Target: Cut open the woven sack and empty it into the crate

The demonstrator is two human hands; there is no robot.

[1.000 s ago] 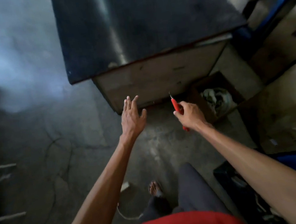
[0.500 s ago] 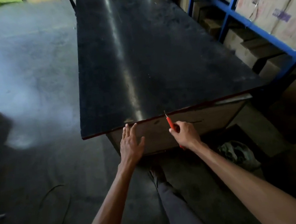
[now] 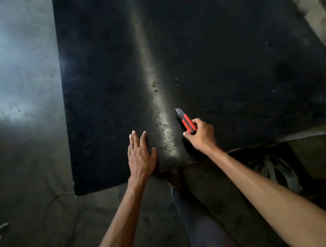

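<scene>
Hands reach over the near edge of a black tabletop [image 3: 231, 52] that fills the view from 10 to 3 o'clock, a pale streak of glare running down its middle. The left hand [image 3: 141, 155], near 6 o'clock of centre, is spread palm down with straight fingers over the tabletop's near edge; whether it presses the surface I cannot tell. Just beside it toward 4 o'clock, the right hand [image 3: 201, 137] curls round the rear of a red-and-black utility knife [image 3: 186, 121], whose extended blade points up toward 11 o'clock above the tabletop. At 4 o'clock, below the table edge, crumpled pale material [image 3: 276, 172] lies in a dark box; whether it is the woven sack cannot be told. Cardboard boxes [image 3: 311, 0] sit at 2 o'clock. Grey concrete floor [image 3: 17, 80] spreads at 9 o'clock, with a thin cable [image 3: 53, 208] curving at 8 o'clock.
</scene>
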